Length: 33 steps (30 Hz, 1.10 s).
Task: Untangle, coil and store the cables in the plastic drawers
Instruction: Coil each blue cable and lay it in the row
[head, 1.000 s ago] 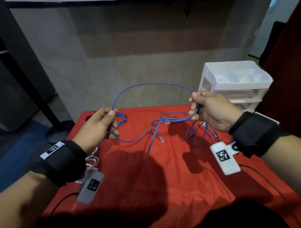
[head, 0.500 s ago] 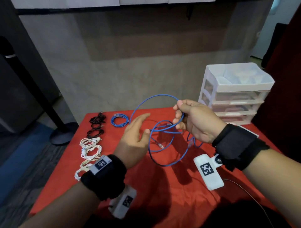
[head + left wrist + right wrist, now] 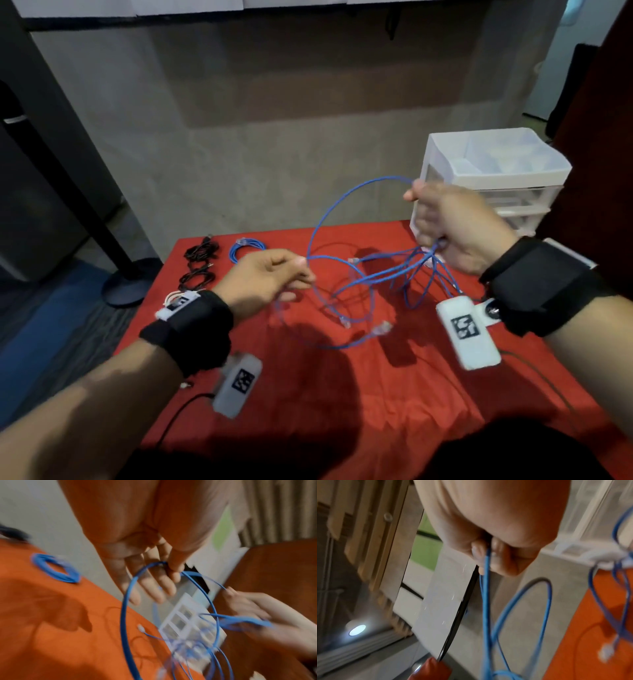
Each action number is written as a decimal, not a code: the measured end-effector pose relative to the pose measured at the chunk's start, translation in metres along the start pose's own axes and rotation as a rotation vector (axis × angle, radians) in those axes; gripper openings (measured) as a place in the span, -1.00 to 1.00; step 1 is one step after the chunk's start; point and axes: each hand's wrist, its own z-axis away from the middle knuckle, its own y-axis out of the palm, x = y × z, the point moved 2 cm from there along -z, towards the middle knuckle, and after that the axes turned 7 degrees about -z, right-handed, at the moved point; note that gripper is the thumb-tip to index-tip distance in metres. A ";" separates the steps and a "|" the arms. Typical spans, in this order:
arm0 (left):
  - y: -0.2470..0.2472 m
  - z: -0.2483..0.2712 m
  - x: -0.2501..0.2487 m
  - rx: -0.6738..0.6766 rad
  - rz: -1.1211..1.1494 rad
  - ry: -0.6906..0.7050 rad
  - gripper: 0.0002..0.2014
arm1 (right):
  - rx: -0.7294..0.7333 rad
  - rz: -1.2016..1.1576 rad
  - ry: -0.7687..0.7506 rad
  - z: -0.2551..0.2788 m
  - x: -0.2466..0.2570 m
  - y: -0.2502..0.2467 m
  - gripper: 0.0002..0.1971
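Note:
A long blue network cable point(image 3: 329, 212) hangs tangled between my hands over the red table point(image 3: 308, 394). My right hand point(image 3: 424, 219) grips a bunch of its loops in a fist, raised just in front of the white plastic drawers point(image 3: 496, 171). My left hand point(image 3: 301, 277) pinches one strand of the big loop between thumb and forefinger; in the left wrist view the blue cable point(image 3: 163, 564) passes under the thumb while the other fingers lie straight. Loose ends with clear plugs point(image 3: 382, 329) trail on the cloth. In the right wrist view the cable point(image 3: 487, 563) runs down from my curled fingers.
A coiled blue cable point(image 3: 246, 250) lies at the back left of the table, with two coiled black cables point(image 3: 198, 267) further left. White cables point(image 3: 171, 296) peek out behind my left wrist. A black stand base point(image 3: 126, 284) sits on the floor to the left.
My right hand has risen and moved right toward the drawers, drawing the loop wider. My left hand, open half a second ago, now pinches a strand of the cable.

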 end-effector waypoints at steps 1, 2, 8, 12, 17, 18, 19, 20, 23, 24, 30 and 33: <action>-0.017 -0.001 0.009 -0.114 0.044 -0.083 -0.78 | -0.036 0.018 -0.006 -0.005 0.008 -0.014 -0.75; -0.038 -0.002 0.021 -0.260 0.074 -0.155 -0.77 | -0.075 0.049 -0.014 -0.009 0.015 -0.030 -0.75; -0.145 0.019 0.052 -0.684 0.012 -0.442 -0.88 | -0.276 0.189 -0.042 -0.025 0.039 -0.112 -0.71; -0.136 0.022 0.039 -0.666 0.081 -0.432 -0.82 | -0.158 0.277 0.053 -0.021 0.015 -0.106 -0.68; -0.080 0.008 0.000 -0.507 0.302 -0.312 -0.67 | 0.072 0.472 0.107 -0.004 -0.011 -0.050 -0.77; -0.077 0.007 -0.003 -0.477 0.325 -0.298 -0.68 | 0.120 0.514 0.088 -0.001 -0.014 -0.039 -0.76; -0.077 0.005 -0.006 -0.450 0.350 -0.288 -0.71 | 0.152 0.564 0.068 0.002 -0.016 -0.030 -0.73; -0.074 0.004 -0.012 -0.429 0.378 -0.267 -0.73 | 0.167 0.623 0.043 0.004 -0.017 -0.022 -0.70; -0.064 0.005 -0.032 -0.347 0.445 -0.202 -0.74 | 0.162 1.025 -0.120 0.006 -0.019 -0.006 -0.64; -0.060 0.005 -0.038 -0.327 0.448 -0.185 -0.73 | 0.138 1.223 -0.226 0.008 -0.020 -0.001 -0.56; -0.037 0.010 -0.053 -0.312 0.570 -0.157 -0.73 | 0.152 0.854 -0.487 0.060 -0.021 0.048 -0.56; -0.025 0.013 -0.052 -0.324 0.745 -0.169 -0.73 | 0.320 0.632 0.052 0.084 -0.055 0.068 -0.52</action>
